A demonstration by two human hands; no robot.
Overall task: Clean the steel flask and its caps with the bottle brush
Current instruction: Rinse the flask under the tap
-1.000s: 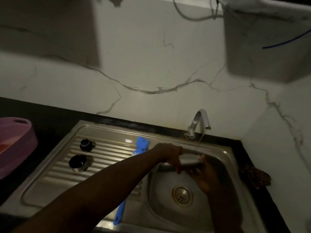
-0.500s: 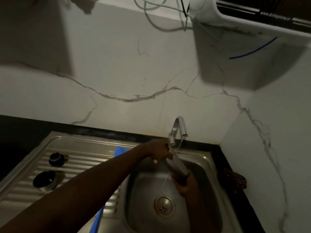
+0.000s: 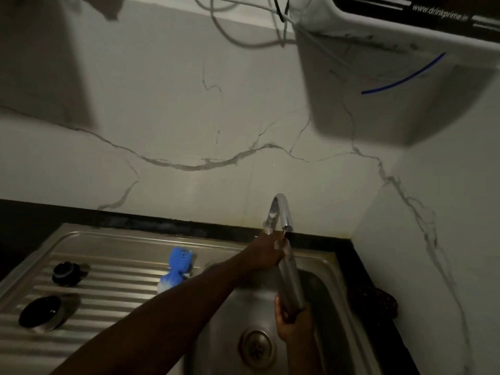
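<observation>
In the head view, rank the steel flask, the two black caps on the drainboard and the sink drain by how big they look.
1. steel flask, clearly the largest.
2. Nearer cap and sink drain look alike; not ranked.
3. Farther cap, though distance from the camera may shrink it.

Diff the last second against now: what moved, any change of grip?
The steel flask swung from lying roughly level over the basin to standing nearly upright, mouth raised to the tap spout. The right hand still grips its base, now beneath it; the left hand stays at its mouth end. Nothing was let go. The two caps and the blue bottle brush stay on the drainboard.
</observation>
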